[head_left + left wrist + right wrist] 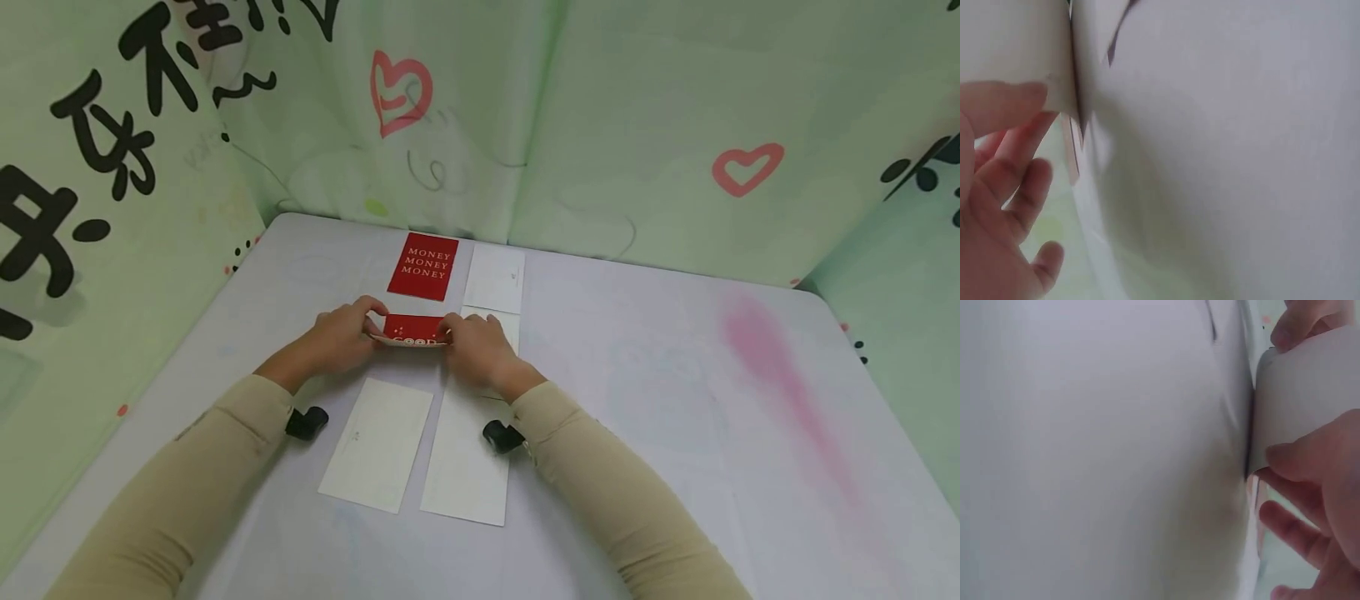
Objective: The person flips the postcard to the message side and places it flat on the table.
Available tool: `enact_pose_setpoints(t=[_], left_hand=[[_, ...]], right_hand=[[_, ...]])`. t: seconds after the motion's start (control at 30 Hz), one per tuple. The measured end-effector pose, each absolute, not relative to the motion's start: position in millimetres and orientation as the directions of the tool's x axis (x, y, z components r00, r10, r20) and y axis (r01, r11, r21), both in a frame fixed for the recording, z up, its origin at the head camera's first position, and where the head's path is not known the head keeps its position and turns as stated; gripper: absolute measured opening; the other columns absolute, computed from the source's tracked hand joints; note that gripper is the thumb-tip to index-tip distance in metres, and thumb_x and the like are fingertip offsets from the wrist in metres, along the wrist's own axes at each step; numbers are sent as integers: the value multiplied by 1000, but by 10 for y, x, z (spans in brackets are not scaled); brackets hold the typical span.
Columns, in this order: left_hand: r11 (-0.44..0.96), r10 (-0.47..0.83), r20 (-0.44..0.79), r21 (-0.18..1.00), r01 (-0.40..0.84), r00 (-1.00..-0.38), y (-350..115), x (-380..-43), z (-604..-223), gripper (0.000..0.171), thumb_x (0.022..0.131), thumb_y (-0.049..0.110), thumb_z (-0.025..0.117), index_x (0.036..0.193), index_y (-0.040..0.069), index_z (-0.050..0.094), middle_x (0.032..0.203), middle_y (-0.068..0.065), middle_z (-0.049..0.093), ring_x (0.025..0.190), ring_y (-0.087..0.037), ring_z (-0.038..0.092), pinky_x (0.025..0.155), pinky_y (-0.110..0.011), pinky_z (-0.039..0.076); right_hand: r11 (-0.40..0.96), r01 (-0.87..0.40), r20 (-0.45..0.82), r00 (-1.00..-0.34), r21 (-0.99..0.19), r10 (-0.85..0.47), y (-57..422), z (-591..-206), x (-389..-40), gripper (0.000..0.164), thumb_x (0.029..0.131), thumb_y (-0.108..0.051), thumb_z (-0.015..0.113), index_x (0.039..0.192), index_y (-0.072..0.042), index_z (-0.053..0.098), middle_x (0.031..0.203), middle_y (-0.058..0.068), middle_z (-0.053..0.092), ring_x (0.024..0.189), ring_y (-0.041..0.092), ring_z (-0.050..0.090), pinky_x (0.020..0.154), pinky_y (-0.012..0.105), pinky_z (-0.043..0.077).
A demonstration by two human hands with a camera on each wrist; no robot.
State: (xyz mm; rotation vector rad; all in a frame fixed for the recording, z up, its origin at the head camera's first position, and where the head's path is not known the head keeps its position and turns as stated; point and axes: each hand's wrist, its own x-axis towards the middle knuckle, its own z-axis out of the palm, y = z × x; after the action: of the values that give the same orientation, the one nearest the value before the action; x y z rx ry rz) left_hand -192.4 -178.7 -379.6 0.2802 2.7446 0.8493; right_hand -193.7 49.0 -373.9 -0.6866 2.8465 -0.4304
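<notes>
Both hands hold a red card with white lettering, partly reading "GOOD" (414,325), its near edge lifted and curved up off the table. My left hand (341,335) pinches its left side between thumb and fingers. At the right side, my right hand (483,350) pinches it the same way. In the left wrist view the card's plain white back (1010,47) shows under the left thumb (1007,103). The right wrist view has that bent white back (1310,387) between both hands, with the right thumb (1307,456) pressed on it.
Beyond the hands lies a red card reading "MONEY" three times (423,267). To its right is a white card (493,279) in a column of white cards running down to a near one (467,467). Another white card (377,446) lies nearer on the white-covered table (637,417). Green curtains (622,125) stand behind.
</notes>
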Motion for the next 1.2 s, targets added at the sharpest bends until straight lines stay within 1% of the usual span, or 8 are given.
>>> enact_pose_setpoints(t=[0.1,0.23,0.43,0.6,0.77,0.87,1.0,1.2], left_hand=[[788,245,-144,605,110,-959,-1772,-1887,-3775,46,93,9,68,133,5,44,110,-12,66,107,-30,58,99,-51,37],[747,224,-81,655,118,-971,-1761,-1812,-3747,45,95,5,65,132,6,40,108,-15,60,98,-30,56,87,-43,47],[688,210,97,693,217,-973,-1778,-1723,-3686,42,95,3,66,125,2,38,99,-17,62,88,-31,58,78,-41,46],[657,175,217,701,278,-960,-1798,-1701,-3648,40,94,1,68,120,-1,38,92,-17,65,83,-31,63,70,-39,47],[619,136,264,730,290,-955,-1780,-1689,-3633,39,93,0,68,119,-1,38,95,-19,65,88,-34,66,74,-42,50],[614,123,259,739,278,-958,-1759,-1692,-3629,34,94,-1,67,117,0,42,104,-21,64,92,-34,67,76,-44,53],[627,151,239,727,280,-959,-1742,-1721,-3634,26,95,-1,65,118,-2,54,120,-21,62,96,-33,67,77,-44,54],[686,235,183,665,296,-955,-1746,-1745,-3667,36,96,-1,64,131,-2,59,135,-19,58,103,-34,65,82,-44,55]], right_hand=[[829,-401,-51,-889,-390,-455,511,-3757,-1919,26,99,-11,58,124,-5,59,114,9,71,107,27,62,103,42,39],[784,-385,32,-905,-488,-425,542,-3749,-1879,24,99,-12,60,121,-4,57,114,11,72,104,28,65,91,39,50],[685,-438,220,-896,-582,-386,562,-3737,-1820,20,98,-9,63,115,-3,54,109,13,74,99,27,70,84,39,53],[587,-500,345,-865,-636,-364,548,-3761,-1789,23,97,-6,65,113,-2,49,105,16,74,93,26,71,80,38,56],[559,-549,426,-836,-621,-347,527,-3752,-1787,22,97,-4,65,114,0,53,102,14,70,92,25,69,80,35,57],[573,-561,444,-827,-598,-345,523,-3738,-1799,26,96,-3,64,121,2,59,102,13,68,91,25,69,80,34,57],[620,-548,401,-836,-562,-374,527,-3731,-1805,35,97,-5,64,131,2,60,105,14,68,90,24,68,82,33,56],[682,-531,293,-847,-503,-443,545,-3755,-1812,40,98,-9,63,136,3,56,110,13,65,92,21,68,83,32,55]])
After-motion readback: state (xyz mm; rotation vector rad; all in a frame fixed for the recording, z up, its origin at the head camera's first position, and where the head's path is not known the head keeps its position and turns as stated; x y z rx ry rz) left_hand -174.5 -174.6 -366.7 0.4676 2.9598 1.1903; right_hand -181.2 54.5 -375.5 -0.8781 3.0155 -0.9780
